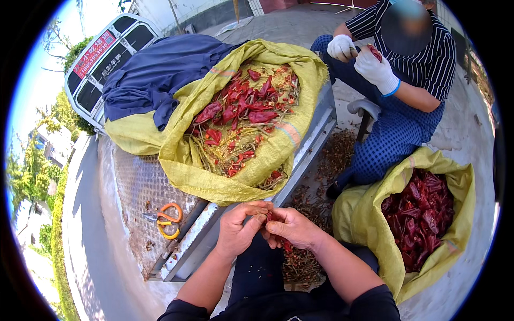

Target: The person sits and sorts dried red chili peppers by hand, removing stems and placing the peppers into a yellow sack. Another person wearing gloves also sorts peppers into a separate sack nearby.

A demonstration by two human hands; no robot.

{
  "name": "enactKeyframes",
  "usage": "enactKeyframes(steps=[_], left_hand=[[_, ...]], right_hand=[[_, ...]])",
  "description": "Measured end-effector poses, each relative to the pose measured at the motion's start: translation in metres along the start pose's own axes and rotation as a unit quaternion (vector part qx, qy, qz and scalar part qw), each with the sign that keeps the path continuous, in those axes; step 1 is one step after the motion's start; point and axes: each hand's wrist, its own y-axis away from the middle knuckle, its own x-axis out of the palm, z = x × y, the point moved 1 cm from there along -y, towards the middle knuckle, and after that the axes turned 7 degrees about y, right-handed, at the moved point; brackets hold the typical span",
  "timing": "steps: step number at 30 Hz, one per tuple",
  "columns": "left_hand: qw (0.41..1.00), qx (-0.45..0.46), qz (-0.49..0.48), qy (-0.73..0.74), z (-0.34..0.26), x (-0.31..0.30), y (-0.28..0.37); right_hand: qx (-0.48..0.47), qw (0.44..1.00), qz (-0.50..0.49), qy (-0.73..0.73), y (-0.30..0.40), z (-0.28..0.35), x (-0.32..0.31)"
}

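Observation:
My left hand (240,228) and my right hand (292,229) meet in front of me, just below the near rim of an open yellow woven sack (225,190). Between their fingertips is a dried red chili pepper (270,216), mostly covered by the fingers; red pieces also show under my right hand. Inside the open sack lie dried red chili peppers (241,104), stems and seeds. Scissors (164,220) with orange and yellow handles rest on the metal truck bed to the left. A second yellow sack (361,212), holding dark red peppers (421,212), stands at the right.
A person (405,76) in white gloves sits at the upper right, holding a red pepper. Dark blue cloth (160,72) covers part of the sacks on the truck bed (140,180). The bed's metal edge (192,240) runs beside my hands. Stems and debris (305,265) litter the ground.

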Motion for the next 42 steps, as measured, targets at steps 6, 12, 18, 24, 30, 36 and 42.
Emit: enactKeyframes(steps=[6, 12, 18, 24, 30, 36, 42], left_hand=[[0.956, -0.112, 0.0, 0.271, -0.004, 0.012, 0.007], [0.942, -0.09, -0.031, 0.322, -0.003, 0.029, 0.009], [0.883, -0.112, -0.095, 0.445, 0.0, 0.044, 0.012], [0.856, -0.156, -0.072, 0.488, -0.013, 0.049, 0.011], [0.867, -0.172, -0.003, 0.468, -0.013, 0.041, 0.005], [0.929, 0.06, 0.167, -0.326, -0.06, 0.006, -0.006], [0.757, 0.192, 0.336, -0.527, -0.064, -0.001, -0.02]], right_hand=[[-0.018, 0.995, 0.0, 0.1, 0.004, 0.012, -0.001], [-0.056, 0.976, -0.047, 0.207, 0.011, 0.015, 0.002], [-0.316, 0.82, -0.167, 0.447, 0.007, 0.008, 0.011], [-0.373, 0.706, -0.191, 0.571, 0.017, 0.01, 0.015], [-0.352, 0.706, -0.17, 0.591, 0.023, 0.019, 0.012], [-0.218, 0.791, -0.084, 0.565, 0.03, 0.035, -0.006], [-0.185, 0.811, -0.037, 0.553, 0.029, 0.028, -0.01]])
